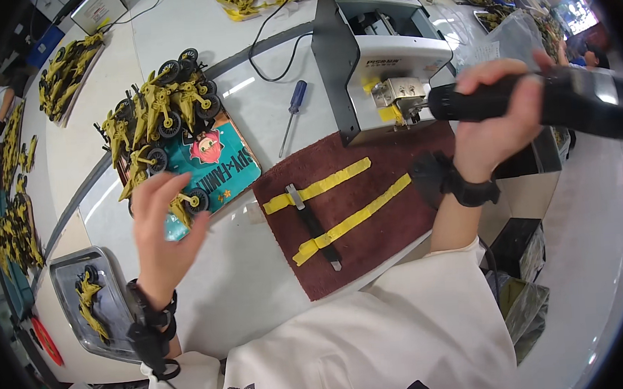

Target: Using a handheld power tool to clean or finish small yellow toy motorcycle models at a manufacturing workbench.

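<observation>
My left hand (161, 237), fingers spread, touched a yellow plastic wheeled toy (188, 205) left of the brown mat (370, 212); my right hand (498, 120) clamped a black electric screwdriver (536, 99) above it.

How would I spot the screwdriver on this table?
Start at the grey machine at the far side of the white table. Just left of it lies the screwdriver, apart from the yellow toy parts, alone with a blue handle.

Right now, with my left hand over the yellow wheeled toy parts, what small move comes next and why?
Probably close the left hand on the yellow plastic toy piece with a black wheel under its spread fingertips. The right hand already grips the black electric screwdriver, its tip at the grey screw feeder machine.
</observation>
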### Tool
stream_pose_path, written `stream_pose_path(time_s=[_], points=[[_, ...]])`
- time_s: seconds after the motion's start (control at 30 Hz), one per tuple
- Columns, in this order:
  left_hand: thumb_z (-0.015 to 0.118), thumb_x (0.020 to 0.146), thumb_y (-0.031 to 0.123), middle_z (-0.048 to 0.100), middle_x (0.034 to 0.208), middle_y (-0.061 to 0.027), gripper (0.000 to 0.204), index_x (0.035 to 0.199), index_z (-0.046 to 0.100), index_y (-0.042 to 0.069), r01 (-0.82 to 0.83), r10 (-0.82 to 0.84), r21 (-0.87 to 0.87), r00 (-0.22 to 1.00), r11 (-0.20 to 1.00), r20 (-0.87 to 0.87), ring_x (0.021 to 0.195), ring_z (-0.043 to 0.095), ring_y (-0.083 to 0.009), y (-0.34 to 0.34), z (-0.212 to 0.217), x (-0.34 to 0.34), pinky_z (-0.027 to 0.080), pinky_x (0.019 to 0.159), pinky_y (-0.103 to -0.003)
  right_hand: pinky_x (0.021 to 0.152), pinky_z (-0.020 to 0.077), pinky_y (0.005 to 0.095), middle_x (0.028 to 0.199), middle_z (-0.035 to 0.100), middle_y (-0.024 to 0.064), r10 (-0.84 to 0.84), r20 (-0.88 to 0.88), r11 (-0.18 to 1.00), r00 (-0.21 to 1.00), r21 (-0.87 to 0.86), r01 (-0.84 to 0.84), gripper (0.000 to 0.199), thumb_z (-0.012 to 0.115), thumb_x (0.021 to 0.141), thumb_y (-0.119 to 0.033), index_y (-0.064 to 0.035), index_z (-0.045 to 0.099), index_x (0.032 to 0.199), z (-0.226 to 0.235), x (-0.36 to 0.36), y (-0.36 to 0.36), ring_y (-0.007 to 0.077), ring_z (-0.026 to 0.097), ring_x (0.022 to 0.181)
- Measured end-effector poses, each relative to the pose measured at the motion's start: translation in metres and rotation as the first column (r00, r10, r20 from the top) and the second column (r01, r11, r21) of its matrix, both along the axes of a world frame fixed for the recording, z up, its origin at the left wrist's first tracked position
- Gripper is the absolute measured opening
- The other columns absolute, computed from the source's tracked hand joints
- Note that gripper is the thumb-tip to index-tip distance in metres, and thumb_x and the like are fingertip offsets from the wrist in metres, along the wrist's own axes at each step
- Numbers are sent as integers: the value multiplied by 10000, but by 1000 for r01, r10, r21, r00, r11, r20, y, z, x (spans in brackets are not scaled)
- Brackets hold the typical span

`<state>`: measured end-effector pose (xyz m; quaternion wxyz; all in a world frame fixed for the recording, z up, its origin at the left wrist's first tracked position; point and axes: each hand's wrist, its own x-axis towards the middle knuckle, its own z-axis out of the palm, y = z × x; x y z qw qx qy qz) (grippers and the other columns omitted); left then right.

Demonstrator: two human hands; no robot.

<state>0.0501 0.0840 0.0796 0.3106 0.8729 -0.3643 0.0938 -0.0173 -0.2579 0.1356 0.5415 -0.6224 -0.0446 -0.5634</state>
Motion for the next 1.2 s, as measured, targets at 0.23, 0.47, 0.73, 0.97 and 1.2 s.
stream_pose_path(time_s=[0.23, 0.47, 0.73, 0.97, 1.2], points=[[751, 620, 225, 381, 1351, -157, 667, 1221, 491, 99, -185, 157, 369, 982, 911, 105, 1293, 284, -365, 30, -45, -10, 197, 1036, -486, 529, 437, 269, 619, 536, 73, 187, -98, 981, 977, 73, -181, 483, 575, 800, -134, 62, 357, 1184, -6, 3, 12, 150, 520, 493], [493, 738, -67, 500, 1228, -205, 396, 1130, 505, -12, -75, 54, -196, 993, 978, -107, 1172, 453, -377, 31, -40, -20, 321, 1007, -424, 472, 456, 310, 662, 508, 108, 261, -121, 963, 958, 98, -250, 626, 578, 839, -327, 23, 269, 1257, -14, -36, 27, 187, 494, 472], [582, 773, 516, 290, 1419, -178, 731, 1329, 393, 82, 480, -452, 190, 875, 857, -174, 1338, 236, -322, -95, -48, -68, 118, 1054, -562, 450, 422, 325, 659, 494, 104, 254, -95, 947, 962, 229, -227, 643, 512, 864, -439, -18, 255, 1277, -18, -39, 49, 194, 477, 461], [591, 741, 555, 215, 1443, -211, 833, 1355, 336, 52, 406, -400, 87, 913, 910, -81, 1345, 198, -344, -89, -62, -66, 91, 1047, -572, 493, 406, 345, 683, 494, 96, 338, -93, 925, 936, 216, -313, 665, 511, 863, -448, -26, 257, 1310, -32, -44, 50, 196, 487, 491], [665, 647, 412, 276, 1413, -194, 799, 1320, 383, 85, 327, -307, 89, 934, 941, -181, 1307, 262, -353, -96, -62, -49, 148, 1035, -563, 511, 409, 358, 722, 497, 99, 546, -100, 837, 831, 95, -539, 698, 481, 878, -451, -39, 184, 1357, -45, -37, 74, 208, 496, 511]])
